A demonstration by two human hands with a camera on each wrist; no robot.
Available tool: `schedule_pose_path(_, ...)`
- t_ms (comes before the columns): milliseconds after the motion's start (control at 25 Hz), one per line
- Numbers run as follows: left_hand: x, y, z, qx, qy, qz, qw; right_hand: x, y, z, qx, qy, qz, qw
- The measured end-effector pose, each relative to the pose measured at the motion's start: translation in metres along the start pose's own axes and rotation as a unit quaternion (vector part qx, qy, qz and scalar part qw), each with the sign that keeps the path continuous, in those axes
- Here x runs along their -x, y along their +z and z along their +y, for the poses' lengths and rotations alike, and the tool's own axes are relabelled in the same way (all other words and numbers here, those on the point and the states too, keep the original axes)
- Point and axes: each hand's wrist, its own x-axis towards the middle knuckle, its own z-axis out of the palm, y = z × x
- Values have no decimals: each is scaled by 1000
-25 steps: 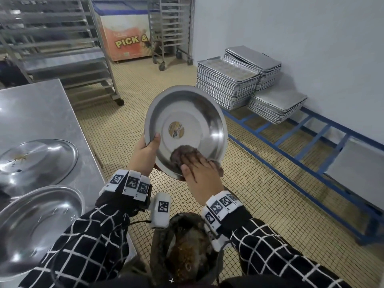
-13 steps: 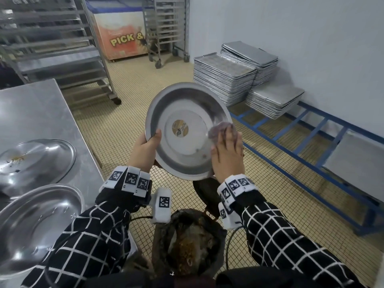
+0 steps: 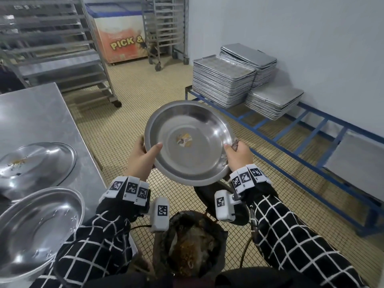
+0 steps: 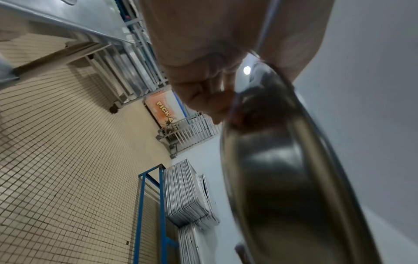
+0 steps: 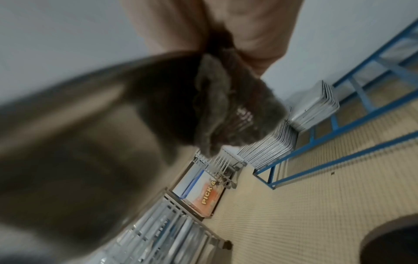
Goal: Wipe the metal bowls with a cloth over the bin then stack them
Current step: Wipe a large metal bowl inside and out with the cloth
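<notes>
Above the bin (image 3: 193,242) the left hand (image 3: 141,154) holds the metal bowl (image 3: 188,142) in a thumb-over-rim grip while the right hand (image 3: 239,154) pinches the cloth (image 3: 234,142) there, so I'd keep it tilted binward, wiping firmly round

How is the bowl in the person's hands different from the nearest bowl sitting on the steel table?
The held bowl is up in the air, tilted towards the person, gripped at its rim by the left hand and the right hand; the table bowl rests untouched on the table. The held bowl has a sticker at its centre; the table bowl shows none. Both are shallow, round, shiny metal.
</notes>
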Motion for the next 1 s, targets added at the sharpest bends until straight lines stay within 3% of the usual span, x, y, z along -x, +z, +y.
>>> schedule_pose_path(160,11,18,2,-4,31,-36,999,14,20,-14,-96,23,69,993)
schedule_pose_path(240,13,27,-1,-9,30,-47,998,20,26,-21,-136,8,57,989)
schedule_pose_path(400,13,22,3,55,-3,39,998,27,28,-19,-127,8,-43,991)
schedule_pose_path(520,8,9,5,25,13,73,997,31,24,-12,-63,-2,-33,997)
schedule_pose_path(600,6,3,3,-16,27,98,995,38,24,-15,-45,-55,-4,997)
schedule_pose_path(680,5,1,2,-34,30,101,994,51,32,-26,-49,-135,-35,989)
schedule_pose_path(760,6,5,5,-32,27,88,995,67,53,-31,15,-235,-116,965)
schedule_pose_path(880,4,7,13,-1,19,82,996,85,84,-12,201,-388,-188,879)
schedule_pose_path(1000,-8,-5,12,40,-7,66,997,62,74,1,319,-390,-180,845)
